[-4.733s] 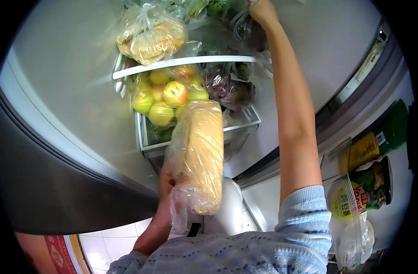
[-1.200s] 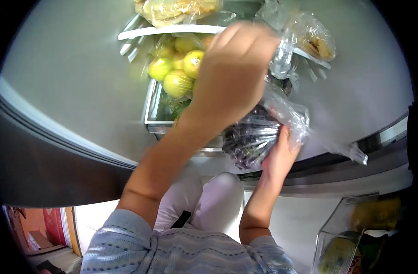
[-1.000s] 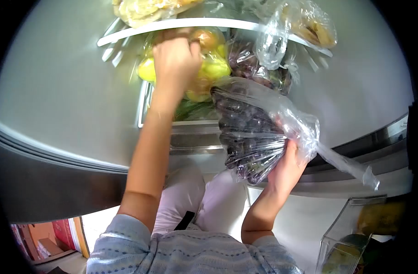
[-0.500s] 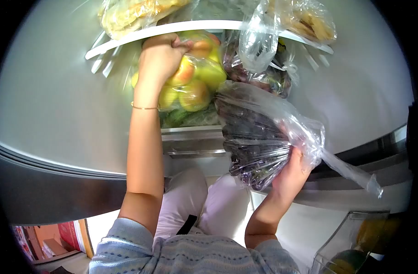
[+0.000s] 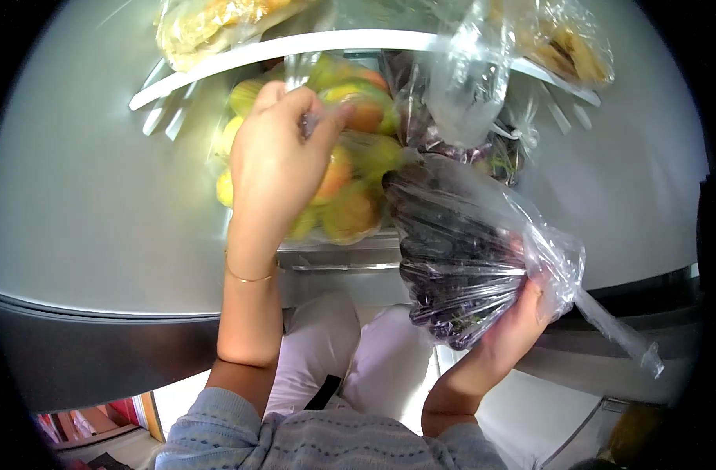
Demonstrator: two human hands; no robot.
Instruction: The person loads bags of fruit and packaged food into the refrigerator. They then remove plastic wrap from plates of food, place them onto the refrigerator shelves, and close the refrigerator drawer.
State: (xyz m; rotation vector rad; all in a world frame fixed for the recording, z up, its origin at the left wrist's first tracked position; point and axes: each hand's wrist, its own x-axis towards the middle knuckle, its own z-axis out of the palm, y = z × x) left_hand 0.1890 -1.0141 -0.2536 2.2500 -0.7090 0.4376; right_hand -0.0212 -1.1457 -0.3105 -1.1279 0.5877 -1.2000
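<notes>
Head view. Reference landmark: the white shelf edge (image 5: 295,48), which spans the refrigerator interior.

The left hand (image 5: 275,160) is positioned below the left half of the shelf edge. Its fingers are curled narrow and pinch the gathered clear plastic of the apple bag (image 5: 356,210). A strip of this plastic extends upward from the grip toward the shelf edge. The apple bag, containing yellow-green and reddish apples, sits directly below the middle of the shelf edge; the hand covers part of it. A thin bracelet (image 5: 252,279) encircles the left wrist.

The right hand (image 5: 518,313) is positioned well below the right half of the shelf edge. Its fingers are closed around the gathered neck of the grape bag (image 5: 452,251). The grape bag is a clear bag of dark grapes, tilted, with its twisted plastic tail pointing away to the lower right.

A second bag of dark produce (image 5: 428,139) lies just below the right half of the shelf edge. A loose clear bag (image 5: 469,90) hangs over the edge there. Above the left end is a bag of pale yellow food (image 5: 209,31); above the right end, a bag of brownish food (image 5: 571,48).
</notes>
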